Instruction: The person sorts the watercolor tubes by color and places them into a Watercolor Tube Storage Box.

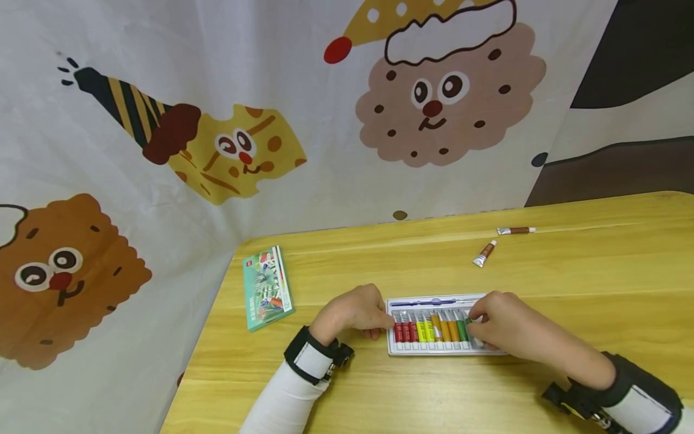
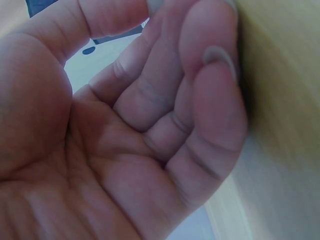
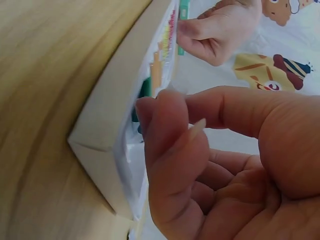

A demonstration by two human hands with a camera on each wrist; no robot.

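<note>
A shallow white tray (image 1: pixel 434 354) holds a row of small paint tubes (image 1: pixel 422 331) in red, yellow, orange and green, with a blue-handled paintbrush (image 1: pixel 439 302) along its far side. My left hand (image 1: pixel 358 310) grips the tray's left end, thumb at the rim and the other fingers curled beside it. Over the tray's right end, my right hand (image 1: pixel 512 325) pinches a green paint tube (image 3: pixel 145 88) between thumb and fingers. Those fingers hide most of that tube and the tray's right compartments. Curled fingers (image 2: pixel 215 110) of the left hand fill the left wrist view.
Two loose brown-labelled paint tubes (image 1: pixel 516 230) (image 1: pixel 485 254) lie behind the tray on the wooden table (image 1: pixel 596 271). A green illustrated box (image 1: pixel 268 288) lies to the left. A cartoon-printed cloth (image 1: pixel 325 181) hangs along the table's back and left edges.
</note>
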